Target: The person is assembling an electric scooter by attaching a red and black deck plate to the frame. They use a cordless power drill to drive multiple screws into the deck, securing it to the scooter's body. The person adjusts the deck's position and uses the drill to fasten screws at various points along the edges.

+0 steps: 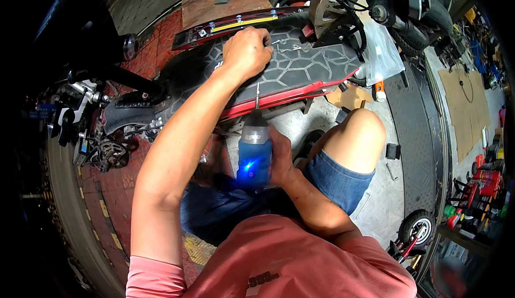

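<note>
A black electric scooter deck (306, 64) with a cracked-tile pattern and a red edge lies across in front of me. My left hand (248, 52) rests over its middle with the fingers curled closed; what they hold, if anything, is hidden. Beside those fingers, several small screws (292, 46) lie loose on the deck. Below, my right hand (281, 159) is closed around a blue cordless power screwdriver (254, 155) with a grey collar and a lit blue lamp. Its long thin bit (257, 95) points away from me, over the deck's red near edge.
Behind the deck runs a dark panel with a yellow strip (244, 24), next to a brown board (222, 0). A clear plastic bag (383, 56), an orange-and-white bottle (379, 91) and cardboard (350, 96) are at the right. A small wheel (417, 228) stands lower right; tools crowd the far right.
</note>
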Demonstrator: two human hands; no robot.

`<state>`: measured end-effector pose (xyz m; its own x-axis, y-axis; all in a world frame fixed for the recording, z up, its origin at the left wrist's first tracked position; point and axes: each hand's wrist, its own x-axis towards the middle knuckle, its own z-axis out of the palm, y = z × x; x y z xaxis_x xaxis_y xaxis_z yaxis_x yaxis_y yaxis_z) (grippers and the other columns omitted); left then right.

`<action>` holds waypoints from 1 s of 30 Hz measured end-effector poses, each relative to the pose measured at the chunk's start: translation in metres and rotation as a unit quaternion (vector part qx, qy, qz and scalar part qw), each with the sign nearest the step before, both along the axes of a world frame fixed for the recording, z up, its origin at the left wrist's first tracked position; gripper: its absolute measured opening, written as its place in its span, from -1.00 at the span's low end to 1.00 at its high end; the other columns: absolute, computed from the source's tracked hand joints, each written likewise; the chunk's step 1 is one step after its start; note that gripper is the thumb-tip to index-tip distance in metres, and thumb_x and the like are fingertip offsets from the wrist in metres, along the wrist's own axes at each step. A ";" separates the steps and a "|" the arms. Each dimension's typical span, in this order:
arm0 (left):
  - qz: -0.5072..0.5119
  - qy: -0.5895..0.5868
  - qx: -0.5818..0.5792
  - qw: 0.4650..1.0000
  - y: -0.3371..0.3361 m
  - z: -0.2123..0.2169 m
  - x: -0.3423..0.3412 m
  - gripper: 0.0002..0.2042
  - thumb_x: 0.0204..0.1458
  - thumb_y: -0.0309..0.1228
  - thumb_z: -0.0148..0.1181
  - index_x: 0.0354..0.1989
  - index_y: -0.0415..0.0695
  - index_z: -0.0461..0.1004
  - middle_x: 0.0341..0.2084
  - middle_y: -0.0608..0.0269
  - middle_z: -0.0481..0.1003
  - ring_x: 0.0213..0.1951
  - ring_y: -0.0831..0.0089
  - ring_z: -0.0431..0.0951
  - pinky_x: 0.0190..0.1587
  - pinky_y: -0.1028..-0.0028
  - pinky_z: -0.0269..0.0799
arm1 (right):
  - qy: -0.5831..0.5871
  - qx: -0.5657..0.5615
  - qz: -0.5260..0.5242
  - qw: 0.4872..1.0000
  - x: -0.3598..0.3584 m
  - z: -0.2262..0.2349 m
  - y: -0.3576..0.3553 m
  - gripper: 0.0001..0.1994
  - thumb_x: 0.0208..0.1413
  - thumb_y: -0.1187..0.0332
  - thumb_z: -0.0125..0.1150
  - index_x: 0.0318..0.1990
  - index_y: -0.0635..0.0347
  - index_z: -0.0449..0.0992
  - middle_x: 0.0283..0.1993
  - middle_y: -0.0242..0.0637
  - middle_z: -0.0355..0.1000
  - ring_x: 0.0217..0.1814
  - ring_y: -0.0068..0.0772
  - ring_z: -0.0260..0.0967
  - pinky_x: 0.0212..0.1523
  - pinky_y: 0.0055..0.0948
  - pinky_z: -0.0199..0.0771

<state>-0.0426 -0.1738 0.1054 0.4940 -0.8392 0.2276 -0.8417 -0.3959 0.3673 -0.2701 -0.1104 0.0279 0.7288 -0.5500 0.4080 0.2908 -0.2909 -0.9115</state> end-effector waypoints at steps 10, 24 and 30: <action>-0.002 0.254 -0.091 0.963 0.017 0.007 -0.005 -0.88 0.06 -0.45 0.33 -0.30 -0.24 0.59 -0.44 0.07 0.61 -0.35 0.21 0.64 -0.22 0.29 0.56 | -0.010 0.015 0.004 1.000 0.003 0.000 0.005 -0.45 -0.08 0.30 0.62 0.11 0.20 0.58 -0.16 -0.11 0.62 -0.17 -0.05 0.63 -0.12 -0.19 0.60; 0.095 0.776 -0.278 0.559 0.207 0.009 -0.032 -0.80 0.23 -0.49 0.27 -0.02 -0.27 0.59 -0.38 0.32 0.56 -0.40 0.54 0.54 -0.26 0.52 0.50 | 0.006 -0.088 0.138 0.987 0.022 -0.010 0.035 -0.37 -0.18 0.38 0.61 0.13 0.31 0.55 -0.16 -0.10 0.61 -0.15 -0.03 0.64 -0.10 -0.24 0.61; 0.091 0.735 -0.293 0.605 0.249 -0.004 -0.029 -0.79 0.24 -0.41 0.25 -0.05 -0.25 0.62 -0.44 0.34 0.56 -0.42 0.54 0.57 -0.30 0.50 0.51 | 0.086 -0.090 0.188 0.974 0.024 -0.005 0.054 -0.40 -0.16 0.42 0.57 0.13 0.27 0.54 -0.13 -0.06 0.63 -0.12 -0.01 0.65 -0.07 -0.23 0.62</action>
<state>-0.0712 0.0750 0.1010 0.5964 -0.7279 -0.3383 0.6017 0.1264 0.7887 -0.2460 -0.0561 0.0228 0.9308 -0.1623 0.3276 0.2552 -0.3531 -0.9001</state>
